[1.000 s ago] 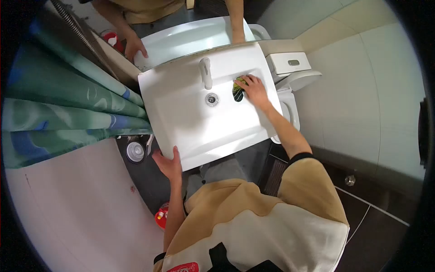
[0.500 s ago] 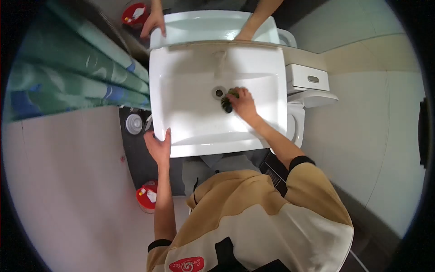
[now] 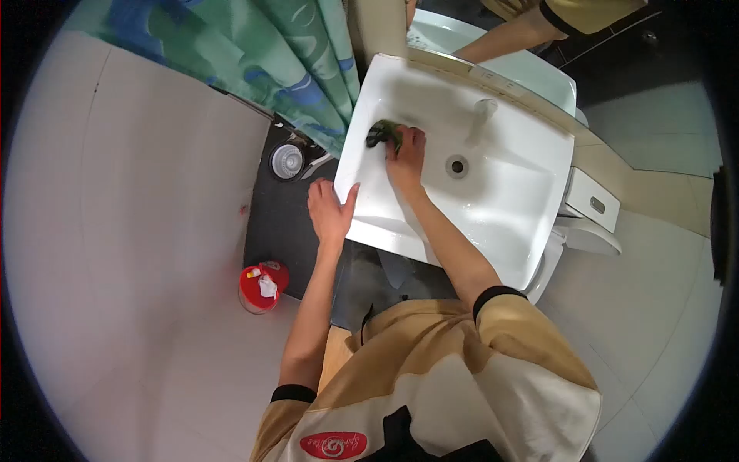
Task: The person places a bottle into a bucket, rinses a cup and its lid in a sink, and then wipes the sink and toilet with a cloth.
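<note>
i am looking down at one white sink (image 3: 493, 208). the right hand (image 3: 406, 154) is pressing a dark green scrub pad (image 3: 382, 133) against the inside of the bowl, close to the sink's left wall. its fingers are curling together over the pad, gripping it. the left hand (image 3: 329, 212) is lying on the sink's front left edge, fingers close together and the thumb sticking out along the rim, holding nothing.

to the right of the pad the bowl is lying wide and bare, all the way past one drain hole (image 3: 457, 165) and below one tap (image 3: 479, 121). to the left the sink is ending just beside a green and blue curtain (image 3: 269, 54), so it is tight there.

i am counting one red tub (image 3: 260, 286) on the floor, well apart from the sink, one round floor drain (image 3: 287, 160), and one toilet tank (image 3: 593, 202) touching the sink's right side. a red patch on the shirt (image 3: 332, 445) has writing, too small for me to read.
</note>
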Action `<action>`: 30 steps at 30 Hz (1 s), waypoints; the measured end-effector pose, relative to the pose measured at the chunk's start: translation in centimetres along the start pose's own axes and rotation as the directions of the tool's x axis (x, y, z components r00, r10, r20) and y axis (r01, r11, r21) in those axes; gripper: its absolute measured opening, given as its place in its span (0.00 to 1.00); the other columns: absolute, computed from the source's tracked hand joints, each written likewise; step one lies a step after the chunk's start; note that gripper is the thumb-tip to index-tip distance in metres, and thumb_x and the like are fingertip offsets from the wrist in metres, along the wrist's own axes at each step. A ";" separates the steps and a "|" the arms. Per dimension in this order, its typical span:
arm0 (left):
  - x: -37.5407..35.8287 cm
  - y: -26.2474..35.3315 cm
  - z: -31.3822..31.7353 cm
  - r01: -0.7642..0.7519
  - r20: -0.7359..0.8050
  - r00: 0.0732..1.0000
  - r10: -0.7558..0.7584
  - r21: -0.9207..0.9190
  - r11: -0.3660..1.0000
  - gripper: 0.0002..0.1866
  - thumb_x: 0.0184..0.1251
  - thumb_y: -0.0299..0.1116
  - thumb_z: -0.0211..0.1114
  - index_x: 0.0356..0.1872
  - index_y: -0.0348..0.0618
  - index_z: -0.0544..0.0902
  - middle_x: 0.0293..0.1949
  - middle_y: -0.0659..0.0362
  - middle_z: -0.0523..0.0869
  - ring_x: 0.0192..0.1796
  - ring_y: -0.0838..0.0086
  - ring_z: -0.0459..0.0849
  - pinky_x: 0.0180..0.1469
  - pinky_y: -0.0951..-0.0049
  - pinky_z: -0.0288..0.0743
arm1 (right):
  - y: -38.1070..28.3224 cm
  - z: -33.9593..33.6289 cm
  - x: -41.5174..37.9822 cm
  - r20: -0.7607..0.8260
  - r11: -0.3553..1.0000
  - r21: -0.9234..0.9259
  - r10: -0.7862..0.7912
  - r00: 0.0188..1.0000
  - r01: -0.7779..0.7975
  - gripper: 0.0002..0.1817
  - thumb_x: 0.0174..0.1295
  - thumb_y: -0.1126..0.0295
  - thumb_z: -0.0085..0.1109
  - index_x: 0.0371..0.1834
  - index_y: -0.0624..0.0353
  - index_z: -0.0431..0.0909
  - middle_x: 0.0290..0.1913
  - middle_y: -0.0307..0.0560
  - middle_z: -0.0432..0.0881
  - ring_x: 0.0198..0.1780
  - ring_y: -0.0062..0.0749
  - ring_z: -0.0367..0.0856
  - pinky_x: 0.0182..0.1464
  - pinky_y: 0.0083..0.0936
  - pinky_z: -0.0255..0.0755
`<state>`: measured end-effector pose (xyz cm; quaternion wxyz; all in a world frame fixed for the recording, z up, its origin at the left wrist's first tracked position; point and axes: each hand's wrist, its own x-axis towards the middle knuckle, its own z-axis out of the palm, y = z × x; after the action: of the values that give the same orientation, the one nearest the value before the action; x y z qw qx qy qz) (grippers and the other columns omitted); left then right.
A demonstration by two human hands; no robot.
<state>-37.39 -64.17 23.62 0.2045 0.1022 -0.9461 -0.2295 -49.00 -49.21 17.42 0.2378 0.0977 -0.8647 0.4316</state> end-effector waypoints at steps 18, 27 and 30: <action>-0.2 -2.9 -3.9 0.053 0.054 0.998 -0.041 -0.252 0.966 0.14 0.74 0.37 0.60 0.46 0.35 0.73 0.47 0.45 0.74 0.48 0.48 0.76 0.48 0.53 0.72 | -6.2 1.5 13.4 0.034 0.886 -0.416 -0.209 0.977 0.204 0.20 0.57 0.64 0.62 0.55 0.36 0.82 0.64 0.47 0.75 0.63 0.50 0.70 0.60 0.51 0.66; 3.5 -9.8 -4.3 0.129 0.288 0.957 0.029 -0.512 0.849 0.16 0.72 0.35 0.63 0.48 0.33 0.70 0.48 0.44 0.72 0.49 0.51 0.72 0.53 0.55 0.68 | -9.0 7.5 11.7 -0.294 0.848 -0.479 0.087 0.952 -0.226 0.17 0.61 0.68 0.57 0.54 0.43 0.83 0.62 0.54 0.73 0.58 0.54 0.71 0.54 0.50 0.66; 5.6 -10.1 -4.9 0.158 0.348 0.935 0.063 -0.571 0.805 0.15 0.72 0.35 0.64 0.48 0.35 0.72 0.48 0.47 0.72 0.51 0.57 0.72 0.54 0.58 0.68 | -11.6 8.5 14.0 -0.147 0.847 -0.527 -0.011 0.989 -0.069 0.24 0.53 0.73 0.61 0.55 0.39 0.83 0.61 0.54 0.76 0.60 0.52 0.72 0.58 0.49 0.67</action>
<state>-39.26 -76.47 24.67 0.0486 0.0149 -0.8455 -0.5316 -59.61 -62.52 28.13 0.3106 -0.0164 -0.9322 0.1852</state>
